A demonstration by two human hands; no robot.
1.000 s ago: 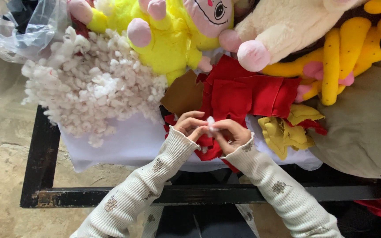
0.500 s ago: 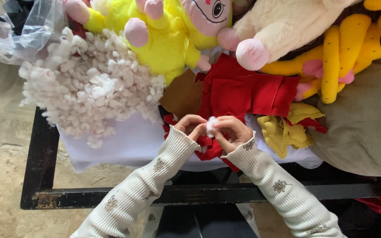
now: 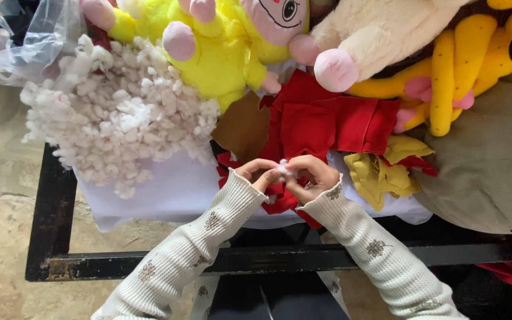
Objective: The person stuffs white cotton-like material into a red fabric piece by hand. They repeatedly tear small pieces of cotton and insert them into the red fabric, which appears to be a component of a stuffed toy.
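White stuffing tuft (image 3: 282, 169) pinched between left hand (image 3: 257, 173) and right hand (image 3: 310, 175), both grasping it, over red cloth piece (image 3: 280, 198), loose stuffing pile (image 3: 114, 112) well left.

- tuft of white stuffing (image 3: 282, 169): small fluffy wad, pinched between the fingertips of both hands, sits right at the centre of the table's near edge, above the red piece.
- small red fabric piece (image 3: 278, 198): limp, crumpled, bright red felt-like cloth; held under and between the two hands, mostly covered by them. Lower edge hangs over the white sheet at the table's front edge. Exact shape can't be made out.
- left hand (image 3: 257, 173): fingers curled in, tips on the tuft, cream knit sleeve with flower motifs.
- right hand (image 3: 313, 176): same curl, fingertips meeting the left's on the tuft, thumb side on the red cloth.
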